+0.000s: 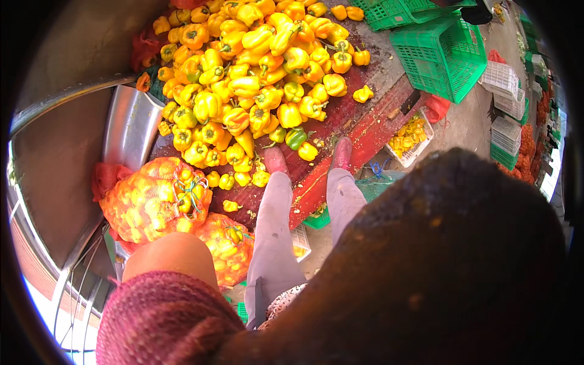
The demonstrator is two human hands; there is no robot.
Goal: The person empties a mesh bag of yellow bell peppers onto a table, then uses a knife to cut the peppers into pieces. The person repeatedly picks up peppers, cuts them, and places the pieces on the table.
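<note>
Neither of my hands shows. At lower left a rolled-up dark pink knitted sleeve [169, 319] rings a bare part of my left arm [171, 255], beside two orange mesh sacks [146, 200] filled with yellow peppers and tied with thin green string. A large, dark, blurred shape [438, 264] very near the camera covers the lower right; what it is I cannot tell. Before me lies a big heap of yellow bell peppers [246, 86] on a red, wet-looking floor. One mostly green pepper [295, 138] lies near my shoes, which stand at the heap's near edge.
Green plastic crates [442, 54] stand at upper right, one tipped on its side. A white crate [413, 139] holds yellow peppers beyond the red floor edge [356, 141]. White crates [504, 82] are stacked farther right. Metal panels [132, 123] rise at the left.
</note>
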